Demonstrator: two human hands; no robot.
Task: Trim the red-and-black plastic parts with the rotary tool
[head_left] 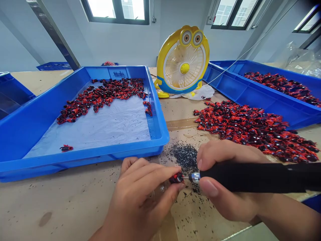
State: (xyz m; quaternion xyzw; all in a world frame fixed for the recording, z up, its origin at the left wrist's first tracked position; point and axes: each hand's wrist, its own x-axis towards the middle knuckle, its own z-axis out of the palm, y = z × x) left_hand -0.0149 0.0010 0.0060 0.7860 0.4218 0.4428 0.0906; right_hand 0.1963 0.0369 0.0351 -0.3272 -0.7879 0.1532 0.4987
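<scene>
Between the thumb and forefinger of my left hand (144, 187) is a small red-and-black plastic part (177, 178). My right hand (230, 180) is wrapped round a black handheld rotary tool (250, 177) with a silver collet. Its thin metal bit points left and meets the part's right end; how deep it reaches is hidden. Dark shavings (185, 156) lie on the table just behind the tool tip. Right of them is a large pile of similar red-and-black parts (250, 127).
A blue tray (160, 134) at left holds many such parts on a white liner, one lying apart near its front. More blue trays (240, 85) stand at right, one with parts. A yellow fan (185, 68) stands behind, a thin cord running up rightward from near it.
</scene>
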